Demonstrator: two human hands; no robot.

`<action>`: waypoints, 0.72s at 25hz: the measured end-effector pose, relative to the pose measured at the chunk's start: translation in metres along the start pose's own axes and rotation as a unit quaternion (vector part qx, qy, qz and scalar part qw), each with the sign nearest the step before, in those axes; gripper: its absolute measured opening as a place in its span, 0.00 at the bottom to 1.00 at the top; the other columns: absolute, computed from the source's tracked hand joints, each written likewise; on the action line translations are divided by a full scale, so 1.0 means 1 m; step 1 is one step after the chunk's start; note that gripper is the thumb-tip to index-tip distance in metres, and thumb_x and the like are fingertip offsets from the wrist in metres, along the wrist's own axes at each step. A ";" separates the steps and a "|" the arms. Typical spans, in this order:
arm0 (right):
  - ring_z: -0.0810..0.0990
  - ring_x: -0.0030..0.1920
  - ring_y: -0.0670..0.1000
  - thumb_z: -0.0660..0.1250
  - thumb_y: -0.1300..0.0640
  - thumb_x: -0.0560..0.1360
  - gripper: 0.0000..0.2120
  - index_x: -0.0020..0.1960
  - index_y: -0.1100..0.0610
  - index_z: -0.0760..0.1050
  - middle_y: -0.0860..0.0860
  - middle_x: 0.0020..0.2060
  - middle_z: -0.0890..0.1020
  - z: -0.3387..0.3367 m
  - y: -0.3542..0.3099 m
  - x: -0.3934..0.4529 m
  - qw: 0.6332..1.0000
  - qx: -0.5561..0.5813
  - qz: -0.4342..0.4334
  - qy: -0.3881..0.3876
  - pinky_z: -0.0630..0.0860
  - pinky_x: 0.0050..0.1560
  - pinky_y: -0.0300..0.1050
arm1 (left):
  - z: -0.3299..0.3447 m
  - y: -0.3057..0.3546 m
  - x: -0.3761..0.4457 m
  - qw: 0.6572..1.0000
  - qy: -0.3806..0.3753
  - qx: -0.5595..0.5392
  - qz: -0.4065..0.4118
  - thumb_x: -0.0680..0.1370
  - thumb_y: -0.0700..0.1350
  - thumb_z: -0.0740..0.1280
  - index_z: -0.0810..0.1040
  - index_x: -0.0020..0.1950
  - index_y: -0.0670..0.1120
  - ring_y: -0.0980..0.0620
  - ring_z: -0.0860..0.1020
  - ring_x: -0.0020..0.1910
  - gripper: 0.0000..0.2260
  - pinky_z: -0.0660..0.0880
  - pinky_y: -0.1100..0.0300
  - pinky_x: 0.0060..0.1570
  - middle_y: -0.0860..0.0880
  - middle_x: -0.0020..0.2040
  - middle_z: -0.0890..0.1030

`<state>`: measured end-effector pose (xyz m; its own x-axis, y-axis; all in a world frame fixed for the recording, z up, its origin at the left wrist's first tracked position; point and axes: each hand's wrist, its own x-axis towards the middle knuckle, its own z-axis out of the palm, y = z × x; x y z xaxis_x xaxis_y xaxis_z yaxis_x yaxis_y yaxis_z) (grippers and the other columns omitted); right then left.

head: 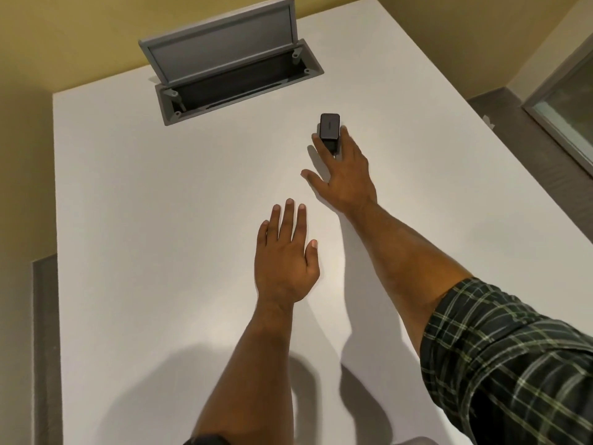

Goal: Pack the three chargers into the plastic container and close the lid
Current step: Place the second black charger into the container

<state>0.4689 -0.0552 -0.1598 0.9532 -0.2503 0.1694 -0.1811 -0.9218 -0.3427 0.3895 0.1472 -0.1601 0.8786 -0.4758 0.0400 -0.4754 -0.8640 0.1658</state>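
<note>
One black charger stands on the white table, right of the middle and far from me. My right hand reaches out to it, with two fingers pinching its near end from both sides and the thumb spread out to the left. My left hand lies flat, palm down on the table nearer to me, fingers apart and holding nothing. No plastic container and no other charger is in view.
A grey cable box is set into the table at the far end, its lid propped up. The table's edges run along the left and right, with floor beyond. A glass pane is at far right.
</note>
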 end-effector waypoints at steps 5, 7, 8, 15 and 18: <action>0.60 0.77 0.60 0.58 0.28 0.75 0.36 0.76 0.46 0.65 0.59 0.79 0.58 0.000 -0.003 0.018 0.999 0.033 0.025 -0.008 0.61 0.75 0.56 | 0.002 -0.001 -0.001 1.000 -0.001 0.001 -0.003 0.83 0.58 0.48 0.51 0.85 0.51 0.47 0.47 0.85 0.30 0.53 0.47 0.81 0.50 0.85 0.50; 0.70 0.70 0.59 0.62 0.32 0.75 0.31 0.71 0.49 0.72 0.58 0.74 0.66 -0.002 -0.005 0.018 0.998 0.061 0.019 0.011 0.70 0.70 0.54 | 0.002 -0.001 -0.001 1.000 0.002 -0.002 -0.004 0.83 0.58 0.48 0.52 0.85 0.51 0.47 0.48 0.85 0.30 0.54 0.47 0.81 0.50 0.85 0.51; 0.74 0.64 0.59 0.64 0.36 0.76 0.26 0.66 0.51 0.76 0.58 0.70 0.71 -0.002 -0.004 0.017 0.998 0.056 -0.003 0.034 0.74 0.65 0.53 | 0.002 0.000 -0.001 1.000 0.004 -0.003 -0.005 0.83 0.58 0.48 0.52 0.85 0.51 0.48 0.48 0.85 0.30 0.54 0.47 0.81 0.50 0.85 0.51; 0.75 0.41 0.50 0.63 0.50 0.73 0.06 0.46 0.51 0.72 0.47 0.41 0.79 -0.005 -0.008 0.017 0.957 0.267 0.109 0.020 0.69 0.37 0.47 | 0.001 0.002 -0.002 1.000 0.007 -0.018 -0.009 0.83 0.56 0.52 0.53 0.85 0.51 0.49 0.48 0.85 0.29 0.54 0.48 0.81 0.51 0.85 0.51; 0.75 0.46 0.55 0.64 0.52 0.78 0.12 0.61 0.48 0.74 0.52 0.48 0.78 -0.009 -0.008 0.010 0.984 0.170 -0.014 0.043 0.73 0.42 0.50 | 0.000 0.002 -0.002 1.000 0.011 -0.024 -0.012 0.83 0.56 0.52 0.53 0.85 0.51 0.49 0.49 0.85 0.29 0.53 0.48 0.82 0.51 0.85 0.52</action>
<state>0.4777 -0.0526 -0.1474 0.9298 -0.2642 0.2562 -0.0496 -0.7797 -0.6241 0.3865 0.1466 -0.1603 0.8905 -0.4515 0.0566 -0.4526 -0.8658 0.2135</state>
